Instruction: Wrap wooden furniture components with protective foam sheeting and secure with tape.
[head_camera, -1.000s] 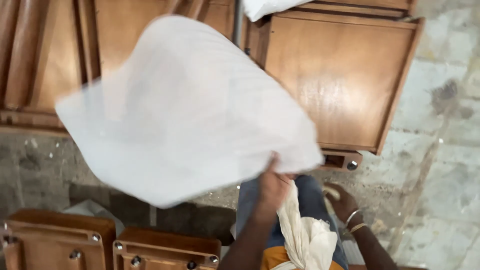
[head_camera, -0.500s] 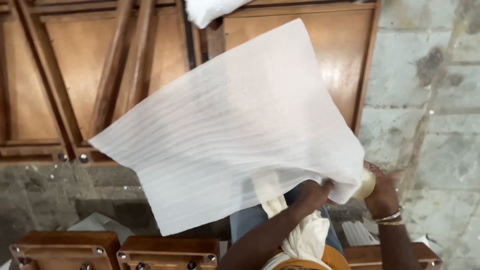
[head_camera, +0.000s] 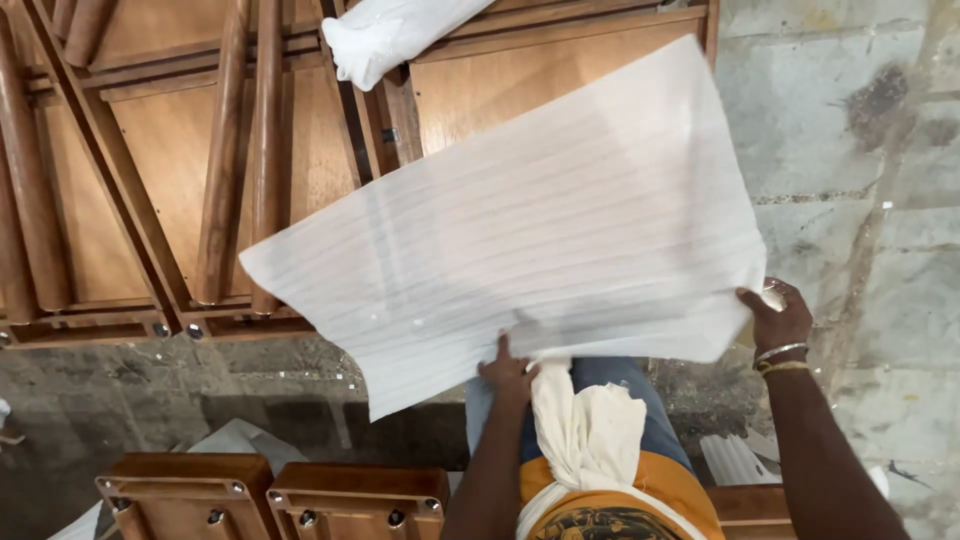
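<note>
Both hands grip the foam sheet (head_camera: 540, 240) by its near edge — left hand (head_camera: 508, 372) at 6 o'clock, right hand (head_camera: 778, 318) pinching the 4 o'clock corner. The sheet's long axis runs 8 to 2, spread above wooden furniture (head_camera: 200, 150).

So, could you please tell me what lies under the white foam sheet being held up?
Under the white foam sheet, wooden furniture panels and grey stone floor show around its edges. What lies directly beneath it is covered. Both hands hold its near edge.
</note>
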